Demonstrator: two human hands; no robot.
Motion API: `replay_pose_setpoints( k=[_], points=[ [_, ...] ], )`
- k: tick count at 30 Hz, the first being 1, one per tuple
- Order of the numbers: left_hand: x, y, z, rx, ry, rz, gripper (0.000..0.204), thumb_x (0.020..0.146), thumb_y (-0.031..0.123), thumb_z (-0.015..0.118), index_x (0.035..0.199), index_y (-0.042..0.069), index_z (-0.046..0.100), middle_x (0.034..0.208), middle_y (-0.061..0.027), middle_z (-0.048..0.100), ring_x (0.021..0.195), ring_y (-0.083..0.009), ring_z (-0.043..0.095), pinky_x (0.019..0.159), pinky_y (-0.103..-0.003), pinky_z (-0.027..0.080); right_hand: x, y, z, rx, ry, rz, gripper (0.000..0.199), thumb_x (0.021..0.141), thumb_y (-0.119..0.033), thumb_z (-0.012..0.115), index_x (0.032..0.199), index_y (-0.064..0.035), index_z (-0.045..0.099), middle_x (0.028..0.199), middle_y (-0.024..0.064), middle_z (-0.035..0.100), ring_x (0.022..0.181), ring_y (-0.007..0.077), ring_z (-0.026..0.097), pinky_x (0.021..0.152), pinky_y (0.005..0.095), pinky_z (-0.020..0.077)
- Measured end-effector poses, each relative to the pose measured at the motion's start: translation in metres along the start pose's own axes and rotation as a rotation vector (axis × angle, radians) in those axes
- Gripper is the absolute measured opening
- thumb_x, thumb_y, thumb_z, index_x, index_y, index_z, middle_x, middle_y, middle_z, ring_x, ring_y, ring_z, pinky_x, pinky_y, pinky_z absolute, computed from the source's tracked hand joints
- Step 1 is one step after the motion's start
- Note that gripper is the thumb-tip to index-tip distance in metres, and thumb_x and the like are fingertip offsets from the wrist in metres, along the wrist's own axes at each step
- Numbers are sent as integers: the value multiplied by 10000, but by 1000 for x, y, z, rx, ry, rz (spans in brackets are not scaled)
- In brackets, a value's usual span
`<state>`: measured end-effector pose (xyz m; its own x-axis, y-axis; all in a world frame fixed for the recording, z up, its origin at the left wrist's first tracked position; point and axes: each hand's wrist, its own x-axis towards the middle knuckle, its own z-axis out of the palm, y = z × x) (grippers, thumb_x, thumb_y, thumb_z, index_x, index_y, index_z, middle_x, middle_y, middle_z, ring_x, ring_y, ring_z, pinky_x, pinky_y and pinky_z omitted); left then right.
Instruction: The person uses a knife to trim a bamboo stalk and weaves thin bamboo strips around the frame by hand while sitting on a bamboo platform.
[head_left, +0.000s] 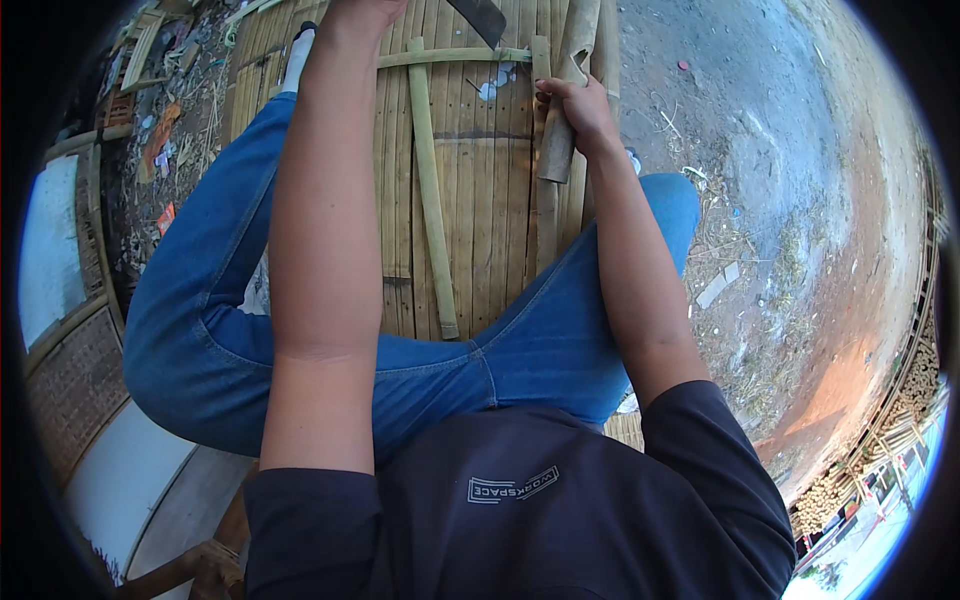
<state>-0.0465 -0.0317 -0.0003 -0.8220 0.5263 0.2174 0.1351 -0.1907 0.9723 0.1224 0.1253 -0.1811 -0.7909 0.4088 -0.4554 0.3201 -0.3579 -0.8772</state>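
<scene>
My right hand [580,110] is closed around a thick bamboo pole [557,150], thumb across its near side. A notch is cut into the pole just beyond that hand. At the far edge of the view, my left hand [366,10] is partly cut off. A dark machete blade [481,18] slants in beside it, held up by that hand; the grip itself lies outside the picture. Below the blade, a split bamboo strip [455,57] lies crosswise. A longer green bamboo strip [432,190] runs toward me, and another flat strip [546,215] lies beside the pole.
I sit on a slatted bamboo platform [485,220], legs in jeans [210,290] spread to both sides. Bare dirt ground [770,190] with scraps stretches to the right. Litter [165,140] lies at left, near a woven panel [75,375]. Stacked bamboo poles [835,490] stand at far right.
</scene>
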Motion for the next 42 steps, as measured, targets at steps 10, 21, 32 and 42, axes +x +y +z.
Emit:
replay_pose_setpoints(
  k=[10, 21, 32, 42],
  points=[
    [-33, 2, -16, 19, 559, -38, 356, 944, 138, 602, 617, 137, 461, 537, 15, 424, 504, -144, 483, 506, -310, 352, 5, -4, -6, -102, -39, 85, 243, 839, -91, 750, 1026, 2, 626, 870, 101, 695, 752, 178, 683, 718, 344, 584],
    [-45, 20, 12, 34, 568, 239, 384, 966, 152, 636, 618, 122, 477, 517, 15, 413, 474, -142, 451, 510, -307, 348, 7, 4, -13, -74, -86, 22, 258, 864, -29, 705, 1084, 55, 602, 973, 154, 730, 866, 240, 747, 736, 366, 606],
    [-33, 17, 8, 14, 554, 259, 341, 961, 104, 627, 651, 124, 486, 532, 11, 440, 475, -138, 440, 536, -317, 390, 2, 0, -12, -85, -109, 24, 303, 905, -88, 682, 1132, 87, 584, 1009, 195, 754, 935, 244, 751, 809, 361, 602],
    [-37, 8, 19, 88, 533, 247, 356, 954, 126, 635, 624, 124, 500, 516, 13, 445, 467, -139, 465, 506, -324, 381, 2, -1, -15, -81, -115, 15, 331, 904, -92, 691, 1142, 94, 556, 1009, 205, 754, 913, 237, 751, 803, 362, 602]
  ],
)
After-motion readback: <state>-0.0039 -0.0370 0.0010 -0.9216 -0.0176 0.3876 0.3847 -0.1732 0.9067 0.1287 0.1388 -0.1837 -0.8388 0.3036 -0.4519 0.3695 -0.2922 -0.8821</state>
